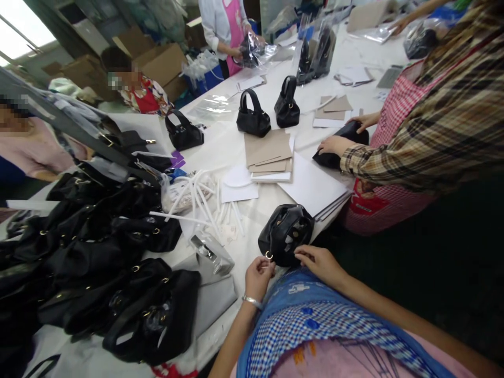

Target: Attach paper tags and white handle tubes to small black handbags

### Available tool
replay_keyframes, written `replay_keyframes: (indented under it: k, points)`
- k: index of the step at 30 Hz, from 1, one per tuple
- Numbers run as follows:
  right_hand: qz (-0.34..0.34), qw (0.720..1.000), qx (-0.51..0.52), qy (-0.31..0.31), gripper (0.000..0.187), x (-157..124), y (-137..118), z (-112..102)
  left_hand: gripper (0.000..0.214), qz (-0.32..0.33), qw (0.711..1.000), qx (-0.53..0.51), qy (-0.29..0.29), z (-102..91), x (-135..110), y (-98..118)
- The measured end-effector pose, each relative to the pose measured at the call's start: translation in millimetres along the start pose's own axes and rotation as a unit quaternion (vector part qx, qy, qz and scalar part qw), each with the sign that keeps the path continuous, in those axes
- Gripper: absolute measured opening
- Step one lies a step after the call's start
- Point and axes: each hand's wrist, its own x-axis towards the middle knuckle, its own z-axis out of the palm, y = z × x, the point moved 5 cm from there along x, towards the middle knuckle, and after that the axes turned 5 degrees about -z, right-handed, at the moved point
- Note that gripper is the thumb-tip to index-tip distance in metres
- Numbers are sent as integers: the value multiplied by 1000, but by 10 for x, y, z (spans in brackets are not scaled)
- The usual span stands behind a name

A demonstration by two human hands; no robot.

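A small black handbag [285, 231] lies on its side at the near edge of the white table [220, 147], right in front of me. My left hand [258, 275] pinches the gold ring at the bag's lower left corner. My right hand [318, 261] grips the bag's lower right edge with curled fingers. A silver bracelet sits on my left wrist.
A heap of black handbags [98, 262] fills the left side. White paper sticks [197, 202], paper sheets [313, 186] and brown cardboard [268, 149] lie mid-table. Two upright handbags [252, 115] stand farther back. A person in a plaid sleeve [425, 142] at right holds a black bag. Other people work at the back.
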Motion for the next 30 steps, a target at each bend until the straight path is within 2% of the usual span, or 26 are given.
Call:
replay_keyframes:
  k: [1,3,5,7,9,12,14,16,18,20,22,24,26,28,30]
  points:
    - [5,1000,12,-24,27,-8,25,35,21,-61,994,-84,-37,41,-22,-41]
    - [12,994,48,-95,34,-25,84,153,20,-164,951,-242,-98,153,-67,-90]
    - [18,983,84,-161,53,-39,142,284,15,-225,902,-348,-120,263,-86,-92]
    - [22,976,107,-191,67,-36,187,375,9,-256,873,-399,-115,354,-79,-76]
    - [18,978,106,-180,61,-18,203,402,8,-265,865,-412,-109,421,-66,-53]
    - [-3,984,87,-158,33,-21,154,357,8,-251,879,-387,-123,465,-58,-28]
    - [-11,990,39,-135,25,-49,106,247,13,-224,904,-339,-133,437,-54,-31]
    - [-8,995,-57,-79,21,-81,65,48,20,-183,942,-252,-124,355,-41,-49]
    - [1,986,-167,-23,19,-107,15,-180,25,-119,983,-119,-77,220,-15,-44]
    - [1,967,-254,4,17,-105,-57,-362,26,-24,999,30,-1,80,5,37]
    - [-27,949,-314,13,15,-63,-163,-471,23,88,984,141,65,1,1,195]
    - [-73,932,-354,14,14,13,-290,-512,24,180,961,197,75,12,-1,371]
    - [-111,917,-383,16,14,110,-401,-515,39,231,947,221,25,84,35,530]
    - [-134,903,-407,16,16,213,-469,-498,50,243,937,245,-59,177,107,663]
    - [-151,891,-429,10,19,292,-494,-469,52,244,919,284,-122,249,182,783]
